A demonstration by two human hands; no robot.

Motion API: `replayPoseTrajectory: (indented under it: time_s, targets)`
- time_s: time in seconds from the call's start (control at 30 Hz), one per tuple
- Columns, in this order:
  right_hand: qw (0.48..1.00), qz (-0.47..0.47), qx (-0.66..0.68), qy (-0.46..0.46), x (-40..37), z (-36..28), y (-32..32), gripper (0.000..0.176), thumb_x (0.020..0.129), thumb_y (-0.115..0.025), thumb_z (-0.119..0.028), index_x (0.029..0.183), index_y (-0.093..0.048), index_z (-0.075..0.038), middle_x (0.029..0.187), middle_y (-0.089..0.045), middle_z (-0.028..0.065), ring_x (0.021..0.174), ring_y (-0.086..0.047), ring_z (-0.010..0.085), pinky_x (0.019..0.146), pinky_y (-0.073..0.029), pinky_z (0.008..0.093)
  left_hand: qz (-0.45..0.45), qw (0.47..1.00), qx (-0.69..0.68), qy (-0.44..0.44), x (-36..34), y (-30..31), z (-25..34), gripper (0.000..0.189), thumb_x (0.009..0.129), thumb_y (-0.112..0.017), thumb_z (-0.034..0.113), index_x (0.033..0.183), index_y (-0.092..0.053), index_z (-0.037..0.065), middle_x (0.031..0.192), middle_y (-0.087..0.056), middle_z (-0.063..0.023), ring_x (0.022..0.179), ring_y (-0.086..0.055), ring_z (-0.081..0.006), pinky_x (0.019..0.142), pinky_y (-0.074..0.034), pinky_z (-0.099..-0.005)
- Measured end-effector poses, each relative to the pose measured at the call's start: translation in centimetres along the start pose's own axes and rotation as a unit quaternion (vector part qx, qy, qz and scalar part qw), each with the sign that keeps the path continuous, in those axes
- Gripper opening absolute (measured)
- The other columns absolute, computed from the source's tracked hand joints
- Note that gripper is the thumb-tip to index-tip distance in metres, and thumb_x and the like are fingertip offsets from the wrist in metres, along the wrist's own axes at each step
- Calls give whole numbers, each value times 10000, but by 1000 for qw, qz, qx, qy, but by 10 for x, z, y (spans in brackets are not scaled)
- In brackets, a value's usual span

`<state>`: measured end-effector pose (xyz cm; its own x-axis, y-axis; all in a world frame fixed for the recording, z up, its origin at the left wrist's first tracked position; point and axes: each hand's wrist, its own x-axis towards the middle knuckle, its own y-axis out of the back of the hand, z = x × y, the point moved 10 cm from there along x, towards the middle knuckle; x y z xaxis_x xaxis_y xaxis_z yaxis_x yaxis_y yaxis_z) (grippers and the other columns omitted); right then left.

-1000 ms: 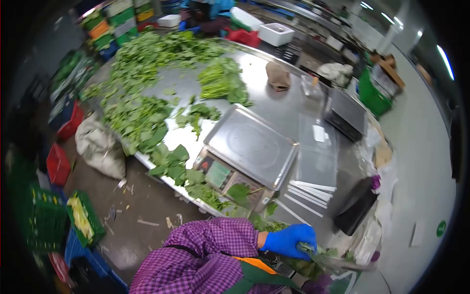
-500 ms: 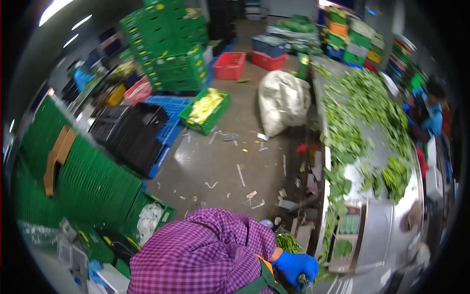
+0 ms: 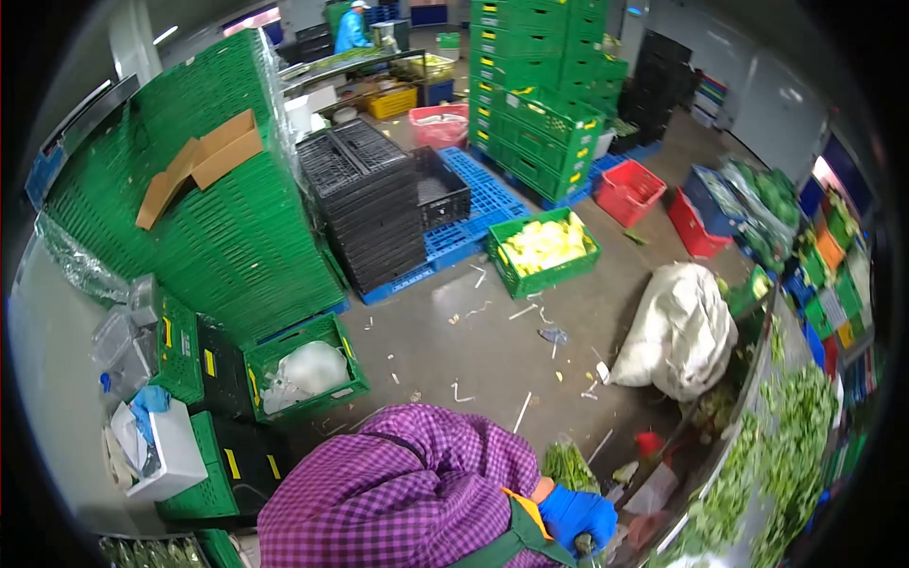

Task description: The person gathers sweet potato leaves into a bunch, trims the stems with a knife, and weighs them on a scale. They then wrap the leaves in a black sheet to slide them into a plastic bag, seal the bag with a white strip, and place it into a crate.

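Observation:
My left hand [image 3: 579, 517], in a blue glove, is closed at the bottom right of the view. A small dark rounded end [image 3: 584, 543] shows below its curled fingers; I cannot tell what the object is. Just beyond the wrist, a bunch of leafy greens [image 3: 569, 468] appears, partly covered by the glove. My purple checked sleeve [image 3: 407, 473] runs across the bottom, beside a green apron [image 3: 524, 541] with an orange edge. My right hand is out of view.
Leafy greens cover a table [image 3: 674, 541] at right. A white sack [image 3: 680, 331] stands beside it. Across the floor are a green crate [image 3: 546, 256] of yellow-green produce, black crates [image 3: 365, 208] and tall green crate stacks [image 3: 535, 123]. A person in blue [image 3: 353, 28] works far back.
My view has swung left, so the greens table slid toward the right edge and the left crates came into fuller view. My left hand stays closed, nearly in the same place.

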<state>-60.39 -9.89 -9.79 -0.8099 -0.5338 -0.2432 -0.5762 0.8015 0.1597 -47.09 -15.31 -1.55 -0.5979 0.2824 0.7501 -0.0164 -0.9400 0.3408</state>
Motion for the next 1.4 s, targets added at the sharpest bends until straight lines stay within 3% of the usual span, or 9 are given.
replayPoseTrajectory:
  time_s: [0.2, 0.33, 0.37, 0.6, 0.93, 1.0, 1.07, 1.17, 1.4]
  targets:
    - [999, -47, -5, -2, 89, -33, -50, 395, 944, -465, -272, 1229, -491, 1, 1188, -539, 127, 1091, -524, 211, 939, -415, 333, 127, 978, 156, -55, 4, 134, -18, 267, 512, -758, 283, 659, -576, 155, 709, -541, -79, 718, -525, -325, 618, -398, -438]
    - [998, -68, -3, -15, 145, -34, -73, 394, 942, -465, -273, 1228, -492, -2, 1188, -538, 125, 1091, -523, 211, 940, -416, 335, 164, 968, 179, -70, 15, 176, -48, 361, 544, -756, 315, 818, -595, 142, 906, -562, -60, 892, -521, -312, 875, -351, -513]
    - [997, -75, -1, -21, 158, -34, -79, 394, 942, -465, -273, 1227, -492, -3, 1188, -537, 125, 1091, -523, 211, 941, -416, 335, 126, 978, 160, -36, 20, 178, -65, 414, 605, -739, 363, 932, -594, 155, 1028, -538, -52, 1027, -487, -301, 984, -250, -561]
    - [988, -137, 12, -65, 267, -25, -93, 393, 939, -464, -275, 1225, -493, -7, 1188, -534, 121, 1092, -521, 212, 942, -417, 337, 149, 978, 140, 44, 56, 242, -167, 444, 729, -667, 419, 1073, -578, 154, 1143, -487, -93, 1158, -406, -338, 1028, -230, -542]
    - [965, -231, 23, -123, 402, -45, -67, 391, 934, -463, -278, 1221, -494, -14, 1187, -530, 117, 1093, -520, 212, 945, -419, 340, 322, 913, 76, 239, 105, 344, -339, 347, 863, -574, 54, 1207, -527, 47, 1227, -518, -115, 1171, -480, -249, 1010, -382, -359]
    - [963, -237, 22, -125, 423, -51, -61, 391, 933, -463, -278, 1221, -494, -15, 1187, -529, 116, 1093, -519, 212, 946, -419, 341, 451, 803, -154, 358, 73, 340, -412, 409, 881, -603, 101, 1264, -475, 39, 1245, -515, -89, 1188, -467, -224, 1007, -385, -357]
    - [965, -233, 24, -120, 447, -63, -53, 391, 932, -463, -279, 1220, -494, -17, 1187, -529, 115, 1093, -519, 212, 946, -419, 342, 453, 825, -204, 268, 77, 345, -429, 590, 894, -607, 286, 1370, -347, 54, 1301, -475, -80, 1215, -436, -202, 1002, -385, -381]
    - [969, -223, 29, -98, 487, -91, -47, 390, 931, -463, -280, 1219, -494, -18, 1187, -527, 114, 1093, -518, 213, 947, -420, 343, 397, 706, -381, 446, 69, 328, -460, 841, 838, -464, 657, 1458, -181, 164, 1390, -376, -83, 1236, -395, -180, 960, -392, -392]
    - [977, -207, 37, -39, 576, -160, -52, 389, 927, -462, -281, 1216, -495, -23, 1187, -525, 110, 1094, -517, 213, 949, -421, 345, 373, 636, -514, 438, 98, 367, -486, 669, 812, -481, 688, 1304, -450, 235, 1068, -548, 55, 892, -512, -70, 745, -436, -279]
